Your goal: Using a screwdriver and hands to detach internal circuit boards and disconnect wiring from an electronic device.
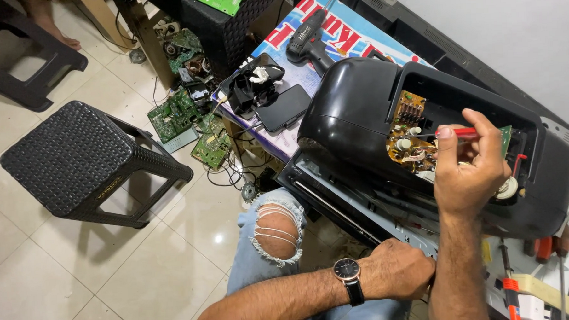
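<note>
Nearest me, my left hand (398, 269), with a black wristwatch (349, 271) on the wrist, rests fist-like with fingers curled together on the front edge of the table (362, 204) and holds nothing that I can see. Just beyond, my right hand (467, 169) has its grip clamped on a red-handled screwdriver (465, 133), held inside the open back of a black radio casing (358, 113) beside its brown circuit board (404, 134). Farther off lie a black phone (283, 107) and a cordless drill (310, 36), with a black plastic stool (83, 161) on the tiled floor (143, 278).
</note>
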